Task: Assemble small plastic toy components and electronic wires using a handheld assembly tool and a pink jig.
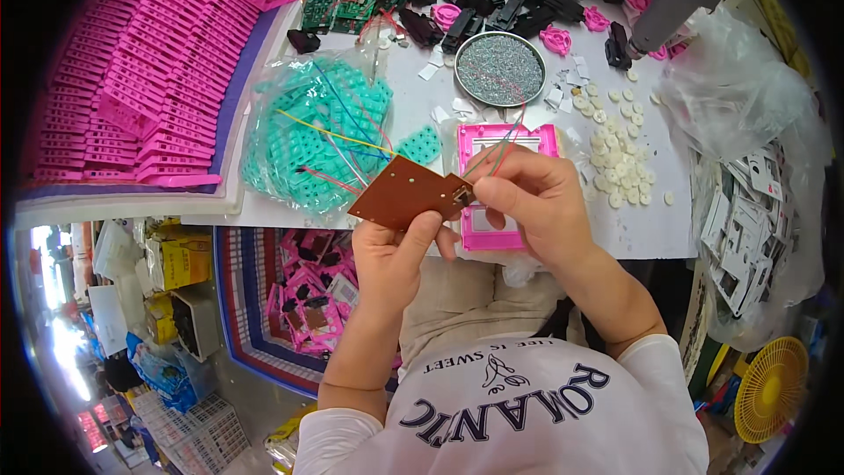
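Observation:
A brown circuit board (406, 191) with coloured wires is held up over the table's front edge. My left hand (400, 251) is closed on it, with the thumb pressed on the board's lower edge. My right hand (527, 198) pinches at the board's right corner, where red and green wires (505, 151) run up past the fingers. More wires, yellow, blue, white and red, trail from the board's left side. Beneath my right hand lies a pink plastic casing (492, 241), partly hidden by the hand. A clear bag of teal button pads (316, 136) sits left of the board.
A round dish of small screws (499, 69) stands behind the casing. White round buttons (621, 158) lie to its right. Black parts and green boards (354, 9) cover the back. Stacked pink casings (132, 88) fill a tray at left. A grey post (677, 4) stands back right.

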`<state>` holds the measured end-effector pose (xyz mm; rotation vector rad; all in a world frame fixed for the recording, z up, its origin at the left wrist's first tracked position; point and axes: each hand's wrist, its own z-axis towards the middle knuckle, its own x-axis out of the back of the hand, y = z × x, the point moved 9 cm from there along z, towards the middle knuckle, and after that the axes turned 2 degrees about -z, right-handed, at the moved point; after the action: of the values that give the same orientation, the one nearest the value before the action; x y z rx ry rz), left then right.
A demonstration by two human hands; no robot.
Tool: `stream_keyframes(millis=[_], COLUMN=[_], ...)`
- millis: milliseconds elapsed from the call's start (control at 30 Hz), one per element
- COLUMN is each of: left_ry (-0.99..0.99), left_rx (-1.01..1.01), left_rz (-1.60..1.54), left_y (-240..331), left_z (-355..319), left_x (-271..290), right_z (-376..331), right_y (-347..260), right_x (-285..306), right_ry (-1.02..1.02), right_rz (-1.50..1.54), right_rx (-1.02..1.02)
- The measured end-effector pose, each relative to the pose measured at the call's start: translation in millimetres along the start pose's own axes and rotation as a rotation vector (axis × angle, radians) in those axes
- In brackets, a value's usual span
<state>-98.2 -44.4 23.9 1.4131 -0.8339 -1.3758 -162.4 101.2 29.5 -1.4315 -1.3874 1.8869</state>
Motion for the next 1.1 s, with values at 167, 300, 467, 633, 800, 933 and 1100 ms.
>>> stream_keyframes(millis=[167,300,467,633,800,933,1100], left_ry=[0.137,0.108,0.096,0.148,0.147,0.149,-0.045], left_rx=[-0.031,-0.033,-0.002,-0.013,0.019,-0.112,-0.172], left_rz=[-0.164,-0.202,-0.161,-0.292,-0.244,-0.006,0.085], left_y=[-3,-7,-15,-16,-22,-15,-7], left_z=[3,3,-1,-6,-8,-15,-9], left_x=[2,4,5,12,0,9,7], right_z=[-2,5,10,5,1,7,0], right_y=[35,29,24,28,0,11,47], right_x=[9,2,-6,-11,-24,-20,-13], right_ry=[0.122,0.032,-0.027,-0.001,-0.186,-0.110,-0.238], right_rz=[0.374,0.357,0.239,0.553,0.365,0.077,0.110], right_rx=[-0.164,-0.201,-0.235,-0.187,0.097,-0.223,-0.503])
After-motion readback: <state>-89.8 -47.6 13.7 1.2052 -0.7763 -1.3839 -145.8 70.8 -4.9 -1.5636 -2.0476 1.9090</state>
